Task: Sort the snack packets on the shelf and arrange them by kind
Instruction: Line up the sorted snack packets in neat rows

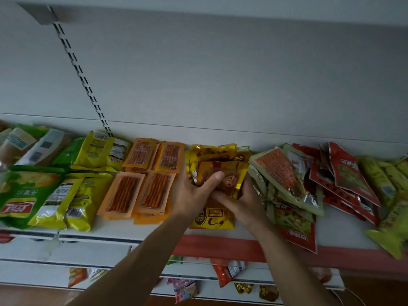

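Observation:
Snack packets lie in rows on a white shelf (123, 231). At the middle, my left hand (194, 193) and my right hand (238, 204) both grip a small gold packet (231, 180) above a pile of gold packets (212, 217). Left of them lie orange stick-snack packets (141, 177) in neat pairs. Further left are yellow packets (88, 195) and green crisp bags (24, 195). To the right, a loose heap of pale green packets (284, 173), red packets (344, 177) and yellow-green packets (386, 184) overlaps untidily.
The grey back panel (220, 74) rises behind the shelf, with a slotted upright (81, 76). A red price strip (220, 246) runs along the shelf's front edge. Lower shelves (88, 255) hold more packets (225, 272).

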Motion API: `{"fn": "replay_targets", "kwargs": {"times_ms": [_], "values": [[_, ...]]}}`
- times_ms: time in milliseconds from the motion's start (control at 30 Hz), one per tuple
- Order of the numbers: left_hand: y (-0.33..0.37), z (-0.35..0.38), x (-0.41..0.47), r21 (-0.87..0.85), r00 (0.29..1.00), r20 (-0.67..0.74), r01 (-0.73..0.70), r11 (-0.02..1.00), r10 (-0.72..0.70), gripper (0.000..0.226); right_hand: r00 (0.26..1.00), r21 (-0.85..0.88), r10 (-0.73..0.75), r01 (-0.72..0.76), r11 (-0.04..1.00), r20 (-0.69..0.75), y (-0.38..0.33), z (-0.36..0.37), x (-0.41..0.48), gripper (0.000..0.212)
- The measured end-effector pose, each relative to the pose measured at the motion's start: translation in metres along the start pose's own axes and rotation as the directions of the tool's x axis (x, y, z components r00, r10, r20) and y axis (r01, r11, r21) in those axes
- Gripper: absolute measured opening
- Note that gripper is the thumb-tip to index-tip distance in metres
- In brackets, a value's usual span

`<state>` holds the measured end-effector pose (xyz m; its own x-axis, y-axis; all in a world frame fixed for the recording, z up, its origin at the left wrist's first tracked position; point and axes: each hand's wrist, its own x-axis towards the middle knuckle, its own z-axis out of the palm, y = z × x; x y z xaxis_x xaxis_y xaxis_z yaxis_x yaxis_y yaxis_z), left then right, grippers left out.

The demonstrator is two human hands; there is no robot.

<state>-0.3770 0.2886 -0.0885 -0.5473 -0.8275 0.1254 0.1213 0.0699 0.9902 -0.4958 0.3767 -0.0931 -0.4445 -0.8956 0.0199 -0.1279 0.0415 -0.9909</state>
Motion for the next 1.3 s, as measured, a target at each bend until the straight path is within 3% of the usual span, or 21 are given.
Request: {"fn": "replay_targets", "kwargs": {"times_ms": [133,200,300,400,500,600,767,867,1033,1133,1300], "values": [[0.004,-0.007,0.011,0.081,0.996,-0.020,0.089,0.993,-0.087,0.070,0.999,-0.017,0.034,-0.035,0.999,-0.033,-0.006,0.000,0.011,0.063],[0.009,-0.012,0.019,0.130,0.984,-0.018,0.180,0.975,-0.179,0.088,0.996,-0.029,0.080,-0.082,0.996,-0.038,-0.012,0.002,0.020,0.052],[0.016,-0.023,0.028,0.243,0.965,-0.059,0.260,0.934,-0.254,0.102,0.977,0.078,0.207,-0.203,0.976,-0.059,-0.016,0.011,0.041,0.038],[0.024,-0.039,0.031,0.385,0.975,-0.105,0.220,0.897,-0.194,0.100,0.946,0.020,0.301,-0.301,0.954,-0.118,-0.014,0.020,0.062,0.037],[0.024,-0.057,0.029,0.614,0.990,-0.108,0.138,0.777,-0.090,0.075,0.925,-0.031,0.349,-0.357,0.933,-0.152,-0.010,0.025,0.074,0.043],[0.022,-0.068,0.029,0.716,1.000,-0.015,0.003,0.698,0.011,0.051,0.918,-0.135,0.315,-0.354,0.926,-0.241,-0.010,0.030,0.076,0.062],[0.011,-0.070,0.030,0.832,0.990,0.139,-0.114,0.543,-0.005,0.057,0.952,-0.146,0.209,-0.245,0.959,-0.222,-0.007,0.041,0.073,0.077],[0.004,-0.070,0.032,0.859,0.970,0.245,-0.216,0.464,-0.003,0.056,0.956,-0.258,0.156,-0.220,0.941,-0.249,-0.005,0.048,0.076,0.068],[-0.009,-0.073,0.041,0.893,0.949,0.316,-0.294,0.340,-0.009,0.059,0.946,-0.347,0.071,-0.184,0.920,-0.315,-0.003,0.061,0.081,0.077],[-0.018,-0.075,0.038,0.881,0.954,0.299,-0.288,0.375,0.032,0.058,0.949,-0.424,0.079,-0.210,0.881,-0.305,-0.002,0.066,0.084,0.078],[-0.021,-0.080,0.035,0.849,0.955,0.293,-0.283,0.447,0.047,0.066,0.950,-0.354,0.070,-0.181,0.918,-0.303,-0.004,0.064,0.084,0.065]]}}
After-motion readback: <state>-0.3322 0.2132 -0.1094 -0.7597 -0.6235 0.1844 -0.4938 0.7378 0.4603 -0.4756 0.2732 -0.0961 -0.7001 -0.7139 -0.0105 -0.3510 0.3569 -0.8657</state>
